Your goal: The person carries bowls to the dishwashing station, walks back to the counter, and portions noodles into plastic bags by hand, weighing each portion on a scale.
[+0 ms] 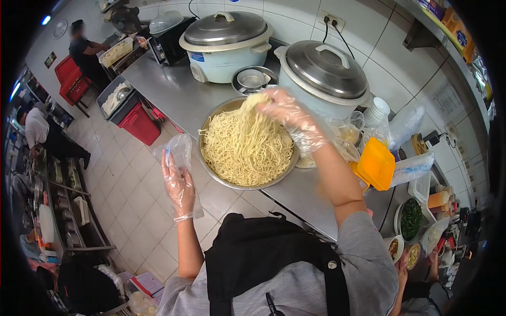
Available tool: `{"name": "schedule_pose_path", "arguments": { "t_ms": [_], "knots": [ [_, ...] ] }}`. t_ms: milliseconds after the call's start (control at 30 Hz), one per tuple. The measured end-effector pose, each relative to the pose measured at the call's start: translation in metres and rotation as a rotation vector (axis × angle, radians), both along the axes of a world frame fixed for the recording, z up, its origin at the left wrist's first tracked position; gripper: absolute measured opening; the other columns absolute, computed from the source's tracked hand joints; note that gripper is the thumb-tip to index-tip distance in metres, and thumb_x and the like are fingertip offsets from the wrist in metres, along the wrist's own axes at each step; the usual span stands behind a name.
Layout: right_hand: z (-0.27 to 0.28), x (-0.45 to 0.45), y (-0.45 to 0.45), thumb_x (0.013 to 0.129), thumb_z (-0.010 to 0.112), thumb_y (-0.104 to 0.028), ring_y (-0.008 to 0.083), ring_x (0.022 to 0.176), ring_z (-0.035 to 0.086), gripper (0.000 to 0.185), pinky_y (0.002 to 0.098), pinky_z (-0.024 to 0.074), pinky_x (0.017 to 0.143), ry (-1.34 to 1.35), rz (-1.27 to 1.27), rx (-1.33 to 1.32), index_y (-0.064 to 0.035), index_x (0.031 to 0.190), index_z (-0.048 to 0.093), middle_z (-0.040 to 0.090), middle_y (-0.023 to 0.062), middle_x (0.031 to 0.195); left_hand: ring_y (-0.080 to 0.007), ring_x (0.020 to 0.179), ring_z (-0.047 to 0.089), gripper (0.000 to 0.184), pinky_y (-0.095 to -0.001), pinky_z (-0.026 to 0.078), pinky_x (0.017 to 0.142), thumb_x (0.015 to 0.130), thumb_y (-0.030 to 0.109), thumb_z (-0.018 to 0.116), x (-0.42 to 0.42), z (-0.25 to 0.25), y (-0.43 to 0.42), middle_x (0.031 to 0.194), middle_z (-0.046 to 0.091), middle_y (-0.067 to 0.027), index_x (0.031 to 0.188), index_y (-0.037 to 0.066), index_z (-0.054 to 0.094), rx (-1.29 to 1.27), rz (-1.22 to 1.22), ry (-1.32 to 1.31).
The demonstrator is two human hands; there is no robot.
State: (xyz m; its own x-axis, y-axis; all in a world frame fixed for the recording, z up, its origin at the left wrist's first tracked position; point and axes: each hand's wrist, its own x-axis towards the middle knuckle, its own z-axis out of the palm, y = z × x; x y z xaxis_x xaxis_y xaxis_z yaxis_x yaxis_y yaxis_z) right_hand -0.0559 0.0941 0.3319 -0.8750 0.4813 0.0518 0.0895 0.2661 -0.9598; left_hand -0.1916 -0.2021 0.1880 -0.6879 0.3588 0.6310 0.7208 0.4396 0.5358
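A wide metal bowl (pixel 246 187) heaped with pale yellow noodles (pixel 237 152) stands at the edge of the steel counter. My right hand (pixel 284 108), in a clear plastic glove, grips a clump of noodles above the bowl's back part, with strands hanging down into the heap. Left of the bowl, my left hand (pixel 179 187) is raised, also gloved in clear plastic. Its fingers point up and are apart from the bowl. A clear plastic bag (pixel 181 150) hangs loosely around its fingertips.
Two large lidded cookers (pixel 226 47) (pixel 321 68) stand behind the bowl, with a small metal pan (pixel 253 79) between them. An orange container (pixel 377 164) and plastic bags are at the right. Co-workers (pixel 87 55) (pixel 45 129) stand at the left; another person's hands (pixel 403 268) are at lower right.
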Motion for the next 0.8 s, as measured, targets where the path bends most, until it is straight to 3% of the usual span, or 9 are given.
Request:
{"name": "schedule_pose_path", "arguments": {
  "t_ms": [100, 167, 267, 467, 500, 567, 600, 667, 800],
  "knots": [
    [-0.011, 0.006, 0.011, 0.086, 0.069, -0.022, 0.0248, 0.124, 0.053, 0.058, 0.0358, 0.0418, 0.106, 0.197, -0.049, -0.087, -0.0071, 0.140, 0.054, 0.055, 0.0131, 0.134, -0.0312, 0.118, 0.061, 0.062, -0.0352, 0.056, 0.082, 0.087, -0.008, 0.055, -0.001, 0.000, 0.006, 0.154, 0.039, -0.0168, 0.147, 0.008, 0.043, -0.014, 0.004, 0.014],
    [-0.015, 0.008, 0.022, 0.086, 0.068, -0.019, 0.0267, 0.134, 0.046, 0.068, 0.0372, 0.0371, 0.112, 0.074, 0.114, -0.051, -0.0087, 0.148, 0.043, 0.047, 0.0160, 0.144, -0.0373, 0.138, 0.042, 0.065, -0.0430, 0.045, 0.105, 0.088, -0.006, 0.056, 0.002, 0.000, 0.010, 0.155, 0.036, -0.0172, 0.149, 0.007, 0.040, 0.002, -0.046, -0.092],
    [-0.082, 0.000, 0.053, 0.080, 0.074, -0.016, 0.0286, 0.144, 0.036, 0.083, 0.0424, 0.0314, 0.118, -0.249, 0.331, 0.564, -0.0170, 0.153, 0.035, 0.037, 0.0197, 0.155, -0.0335, 0.125, 0.056, 0.063, -0.0374, 0.055, 0.090, 0.088, -0.008, 0.055, 0.006, 0.009, 0.018, 0.154, 0.038, -0.0172, 0.147, 0.007, 0.043, 0.008, -0.064, 0.011],
    [-0.116, 0.009, -0.019, 0.071, 0.081, -0.005, 0.0291, 0.138, 0.042, 0.080, 0.0410, 0.0339, 0.118, -0.465, 0.146, 0.914, -0.0209, 0.143, 0.051, 0.042, 0.0170, 0.150, -0.0362, 0.131, 0.052, 0.063, -0.0398, 0.051, 0.101, 0.087, -0.009, 0.056, 0.004, 0.019, 0.036, 0.154, 0.038, -0.0158, 0.146, 0.007, 0.044, 0.004, -0.149, -0.056],
    [-0.122, 0.008, -0.006, 0.071, 0.081, -0.005, 0.0291, 0.138, 0.042, 0.080, 0.0410, 0.0339, 0.118, -0.464, 0.142, 0.916, -0.0209, 0.143, 0.051, 0.042, 0.0170, 0.150, -0.0362, 0.131, 0.052, 0.063, -0.0398, 0.051, 0.101, 0.087, -0.009, 0.056, 0.005, 0.023, 0.040, 0.154, 0.038, -0.0158, 0.146, 0.007, 0.044, 0.005, -0.151, -0.053],
    [-0.125, 0.004, 0.026, 0.071, 0.078, -0.002, 0.0275, 0.136, 0.043, 0.067, 0.0378, 0.0402, 0.115, -0.044, 0.249, 0.177, -0.0173, 0.134, 0.059, 0.045, 0.0144, 0.145, -0.0363, 0.130, 0.053, 0.063, -0.0392, 0.051, 0.101, 0.086, -0.009, 0.056, 0.005, 0.031, 0.046, 0.154, 0.039, -0.0145, 0.146, 0.008, 0.043, 0.027, -0.199, -0.052],
    [-0.090, 0.019, 0.004, 0.070, 0.080, -0.009, 0.0287, 0.110, 0.061, 0.054, 0.0384, 0.0495, 0.097, 0.308, 0.139, -0.074, -0.0117, 0.122, 0.066, 0.063, 0.0143, 0.119, -0.0363, 0.130, 0.053, 0.063, -0.0392, 0.051, 0.101, 0.086, -0.009, 0.056, 0.004, 0.033, 0.048, 0.154, 0.039, -0.0145, 0.146, 0.008, 0.043, 0.025, -0.200, -0.050],
    [-0.061, -0.001, 0.027, 0.071, 0.079, -0.014, 0.0281, 0.109, 0.062, 0.051, 0.0378, 0.0504, 0.096, 0.439, 0.105, 0.363, -0.0081, 0.121, 0.066, 0.065, 0.0145, 0.114, -0.0358, 0.129, 0.054, 0.063, -0.0398, 0.052, 0.100, 0.086, -0.009, 0.056, 0.002, 0.036, 0.054, 0.154, 0.039, -0.0139, 0.146, 0.008, 0.044, 0.015, -0.208, 0.008],
    [0.023, 0.009, 0.000, 0.075, 0.077, -0.015, 0.0287, 0.107, 0.063, 0.053, 0.0378, 0.0503, 0.095, 0.224, -0.049, 0.529, -0.0053, 0.125, 0.063, 0.065, 0.0163, 0.114, -0.0346, 0.127, 0.055, 0.059, -0.0386, 0.052, 0.098, 0.086, -0.008, 0.056, -0.008, 0.038, 0.064, 0.153, 0.041, -0.0142, 0.143, 0.006, 0.048, 0.049, -0.225, 0.035]
  ]
}}
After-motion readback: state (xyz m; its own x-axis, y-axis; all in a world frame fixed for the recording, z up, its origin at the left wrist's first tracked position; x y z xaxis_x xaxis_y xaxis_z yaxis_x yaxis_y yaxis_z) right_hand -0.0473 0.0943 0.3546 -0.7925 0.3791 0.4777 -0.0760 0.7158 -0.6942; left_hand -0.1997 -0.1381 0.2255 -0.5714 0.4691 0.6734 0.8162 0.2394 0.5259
